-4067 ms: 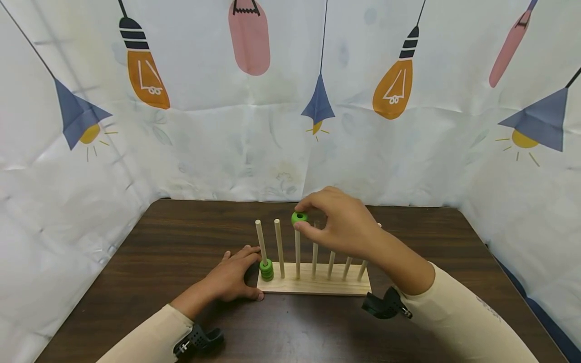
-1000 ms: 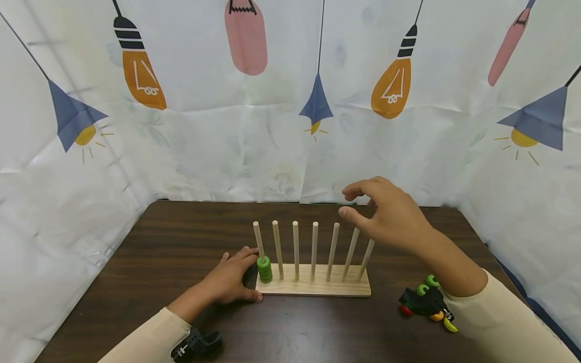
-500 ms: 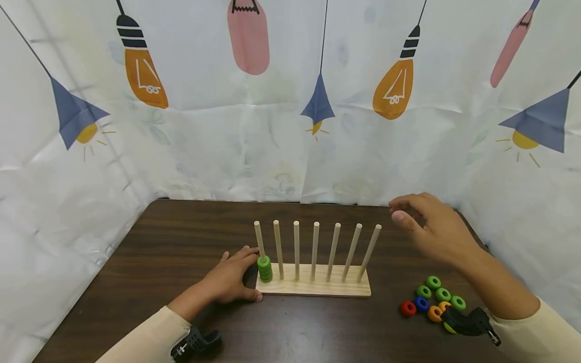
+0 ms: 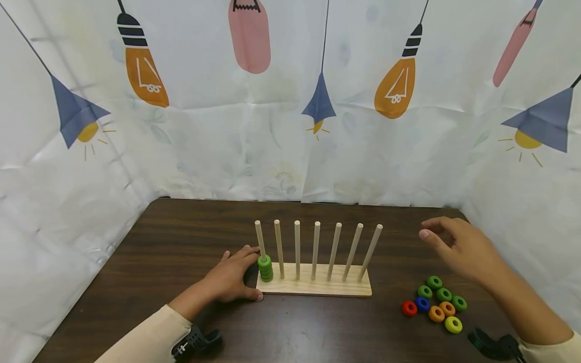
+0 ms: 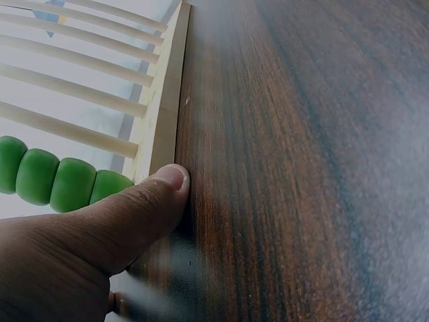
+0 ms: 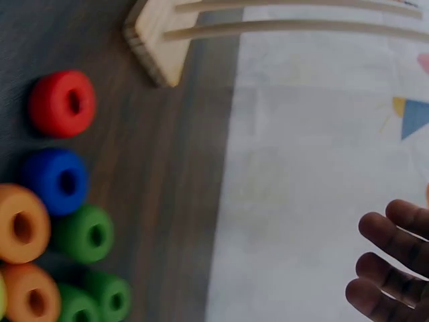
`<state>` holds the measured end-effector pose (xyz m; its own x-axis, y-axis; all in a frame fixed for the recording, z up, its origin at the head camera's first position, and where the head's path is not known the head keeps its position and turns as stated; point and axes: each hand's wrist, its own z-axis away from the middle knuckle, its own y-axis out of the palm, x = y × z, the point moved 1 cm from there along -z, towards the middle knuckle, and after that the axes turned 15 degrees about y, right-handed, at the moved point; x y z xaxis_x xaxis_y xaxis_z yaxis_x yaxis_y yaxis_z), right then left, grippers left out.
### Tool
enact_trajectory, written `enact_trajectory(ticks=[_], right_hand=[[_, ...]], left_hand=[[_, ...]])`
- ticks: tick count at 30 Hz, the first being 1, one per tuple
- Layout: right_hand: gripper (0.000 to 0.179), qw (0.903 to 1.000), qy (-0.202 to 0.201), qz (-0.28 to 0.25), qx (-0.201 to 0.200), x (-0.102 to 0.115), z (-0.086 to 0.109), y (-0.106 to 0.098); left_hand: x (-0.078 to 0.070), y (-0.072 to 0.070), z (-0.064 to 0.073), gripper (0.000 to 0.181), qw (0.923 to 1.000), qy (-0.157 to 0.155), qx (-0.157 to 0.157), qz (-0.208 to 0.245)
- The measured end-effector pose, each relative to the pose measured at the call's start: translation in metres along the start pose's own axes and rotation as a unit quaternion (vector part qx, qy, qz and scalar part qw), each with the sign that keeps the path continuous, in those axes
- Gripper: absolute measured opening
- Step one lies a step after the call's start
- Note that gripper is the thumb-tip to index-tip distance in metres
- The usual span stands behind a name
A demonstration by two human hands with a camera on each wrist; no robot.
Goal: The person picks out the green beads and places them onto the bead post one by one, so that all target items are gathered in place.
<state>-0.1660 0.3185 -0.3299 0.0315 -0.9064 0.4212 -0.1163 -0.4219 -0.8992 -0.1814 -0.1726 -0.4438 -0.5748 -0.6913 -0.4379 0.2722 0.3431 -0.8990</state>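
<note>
My left hand (image 4: 231,277) holds the left end of a wooden peg rack (image 4: 313,287), its thumb (image 5: 157,194) against the front edge and its fingers toward the back corner. Several green beads (image 4: 265,268) are stacked on the rack's leftmost peg; the other pegs are bare. My right hand (image 4: 467,249) hovers above the table at the right, fingers loosely bent, with nothing in it. Below and left of it lie loose beads: several green ones (image 4: 444,295), a red one (image 4: 409,308), a blue one (image 4: 422,304), two orange ones (image 4: 437,314) and a yellow one (image 4: 453,324).
The dark wood-grain table (image 4: 190,227) carries the rack near its middle. A white curtain (image 4: 204,151) printed with lamps and bulbs hangs behind and at both sides. Black straps (image 4: 197,343) sit around the wrists.
Earliest, my right hand pinched a green bead at the third peg's top. Now the leftmost stack is taller, and the emptied hand has moved right, over by the loose beads. The left hand stayed put.
</note>
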Motion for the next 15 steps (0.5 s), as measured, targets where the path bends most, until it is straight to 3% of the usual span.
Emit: enact_trajectory(ticks=[7, 15], right_hand=[[0.052, 0.9976, 0.055, 0.007, 0.042, -0.025, 0.005, 0.014], [0.060, 0.9941, 0.083, 0.023, 0.066, -0.045, 0.010, 0.029]], left_hand=[[-0.001, 0.000, 0.000, 0.095, 1.0000, -0.005, 0.004, 0.000], [-0.001, 0.000, 0.000, 0.095, 1.0000, -0.007, 0.005, -0.002]])
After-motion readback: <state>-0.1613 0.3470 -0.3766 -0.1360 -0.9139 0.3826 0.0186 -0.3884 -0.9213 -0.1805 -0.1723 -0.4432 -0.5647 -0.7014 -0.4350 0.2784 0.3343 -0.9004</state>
